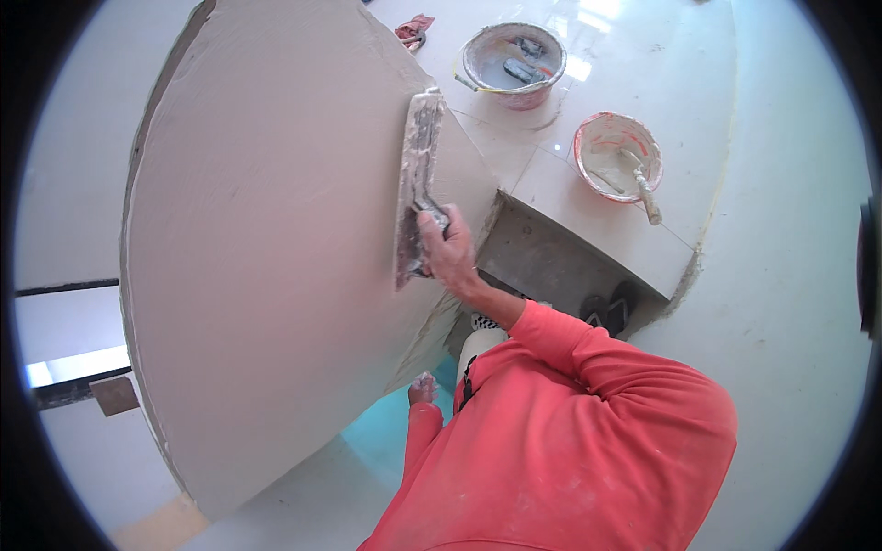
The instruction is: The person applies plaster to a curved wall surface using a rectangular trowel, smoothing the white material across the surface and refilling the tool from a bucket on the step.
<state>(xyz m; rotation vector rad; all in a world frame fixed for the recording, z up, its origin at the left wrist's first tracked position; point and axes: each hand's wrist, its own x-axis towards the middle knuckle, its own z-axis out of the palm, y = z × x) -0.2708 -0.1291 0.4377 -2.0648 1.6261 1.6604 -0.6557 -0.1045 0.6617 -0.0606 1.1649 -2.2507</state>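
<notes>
My right hand [446,246] is closed around the handle of a long plastering trowel [418,156]. The trowel's plaster-smeared blade stands nearly upright in the picture and lies along the right part of a broad, pale plastered wall [276,248]. Low beside my body, near the wall's lower edge, is my left hand [423,387], whitened with plaster. Its fingers look curled in, and whatever they may hold is hidden. Both arms are in red sleeves.
Two plaster-stained buckets stand on the tiled floor: a larger bucket [471,69] with tools inside, and a smaller bucket [602,188] with a trowel [647,197] leaning in it. A grey recess [542,253] holds dark sandals [611,308]. A red cloth [415,28] lies farther off.
</notes>
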